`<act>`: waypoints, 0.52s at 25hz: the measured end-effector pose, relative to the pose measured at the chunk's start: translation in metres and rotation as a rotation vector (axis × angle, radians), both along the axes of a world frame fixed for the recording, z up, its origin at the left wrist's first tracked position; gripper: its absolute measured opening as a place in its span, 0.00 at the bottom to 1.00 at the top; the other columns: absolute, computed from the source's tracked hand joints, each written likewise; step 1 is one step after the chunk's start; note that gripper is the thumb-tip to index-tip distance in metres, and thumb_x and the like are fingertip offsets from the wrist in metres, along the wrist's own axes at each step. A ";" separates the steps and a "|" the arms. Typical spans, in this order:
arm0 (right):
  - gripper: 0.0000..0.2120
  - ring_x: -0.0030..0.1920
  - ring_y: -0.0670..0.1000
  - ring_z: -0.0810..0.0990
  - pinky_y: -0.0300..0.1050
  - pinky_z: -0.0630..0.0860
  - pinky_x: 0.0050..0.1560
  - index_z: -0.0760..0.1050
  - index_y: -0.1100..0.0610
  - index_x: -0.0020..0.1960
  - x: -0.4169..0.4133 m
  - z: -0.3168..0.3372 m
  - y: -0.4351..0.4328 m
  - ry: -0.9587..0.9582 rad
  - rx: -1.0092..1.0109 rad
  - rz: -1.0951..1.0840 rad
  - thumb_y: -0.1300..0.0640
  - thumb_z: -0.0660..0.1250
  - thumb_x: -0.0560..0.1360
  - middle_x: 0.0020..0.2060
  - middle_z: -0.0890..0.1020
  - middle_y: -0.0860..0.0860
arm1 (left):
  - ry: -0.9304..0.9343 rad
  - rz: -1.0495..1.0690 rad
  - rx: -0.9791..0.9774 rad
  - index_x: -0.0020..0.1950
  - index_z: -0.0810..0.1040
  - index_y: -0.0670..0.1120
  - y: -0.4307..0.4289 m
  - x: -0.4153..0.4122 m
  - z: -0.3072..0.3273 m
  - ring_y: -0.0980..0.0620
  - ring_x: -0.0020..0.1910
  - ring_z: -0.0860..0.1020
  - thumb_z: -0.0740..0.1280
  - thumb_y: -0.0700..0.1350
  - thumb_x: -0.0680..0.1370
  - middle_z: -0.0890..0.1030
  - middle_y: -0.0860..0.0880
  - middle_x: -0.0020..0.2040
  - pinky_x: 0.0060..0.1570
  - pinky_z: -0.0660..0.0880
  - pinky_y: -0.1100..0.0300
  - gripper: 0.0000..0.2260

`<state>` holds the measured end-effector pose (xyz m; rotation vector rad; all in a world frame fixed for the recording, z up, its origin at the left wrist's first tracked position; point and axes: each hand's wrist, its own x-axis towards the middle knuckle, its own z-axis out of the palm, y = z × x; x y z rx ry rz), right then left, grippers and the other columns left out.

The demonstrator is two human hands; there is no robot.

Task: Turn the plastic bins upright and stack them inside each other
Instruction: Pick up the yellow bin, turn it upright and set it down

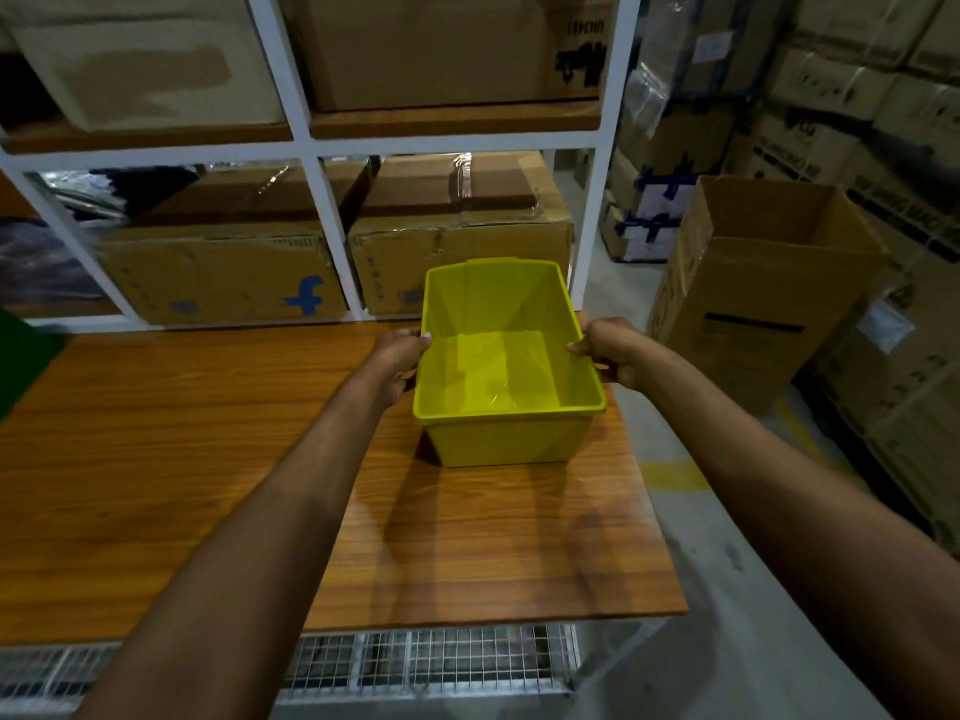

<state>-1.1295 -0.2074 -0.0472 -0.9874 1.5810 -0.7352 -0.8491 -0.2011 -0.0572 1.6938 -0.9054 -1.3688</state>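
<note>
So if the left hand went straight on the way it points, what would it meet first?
The yellow bin: the left hand grips its left rim, so that side wall likely blocks it at once.

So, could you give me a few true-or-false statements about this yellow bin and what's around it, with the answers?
1. The yellow bin has its opening facing up. True.
2. Just one hand holds the bin. False: the left hand and the right hand each grip a side rim.
3. The bin is full of smaller items. False: its inside shows only bare plastic.
4. The bin is at the right end of the wooden table. True.
5. The tall cardboard box on the floor is sealed shut. False: its top is open.
</note>
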 end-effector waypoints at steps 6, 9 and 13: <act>0.13 0.47 0.50 0.79 0.45 0.75 0.40 0.79 0.55 0.60 0.002 0.001 0.007 -0.011 -0.016 -0.041 0.66 0.67 0.78 0.51 0.82 0.53 | 0.001 -0.012 0.006 0.71 0.75 0.46 -0.001 0.000 0.004 0.44 0.58 0.78 0.62 0.44 0.85 0.79 0.43 0.67 0.50 0.73 0.53 0.14; 0.19 0.48 0.48 0.78 0.45 0.75 0.43 0.76 0.56 0.67 0.002 0.006 0.019 -0.005 -0.077 -0.073 0.66 0.69 0.77 0.53 0.81 0.51 | -0.002 -0.006 -0.014 0.71 0.75 0.45 0.006 0.001 0.007 0.42 0.68 0.75 0.63 0.47 0.85 0.77 0.44 0.70 0.56 0.74 0.50 0.15; 0.22 0.54 0.49 0.77 0.43 0.75 0.49 0.75 0.56 0.67 0.007 0.011 0.060 0.109 -0.401 -0.212 0.63 0.73 0.74 0.54 0.78 0.49 | -0.039 0.095 -0.257 0.67 0.77 0.45 0.042 0.003 0.013 0.48 0.61 0.76 0.68 0.47 0.82 0.78 0.49 0.59 0.52 0.73 0.57 0.14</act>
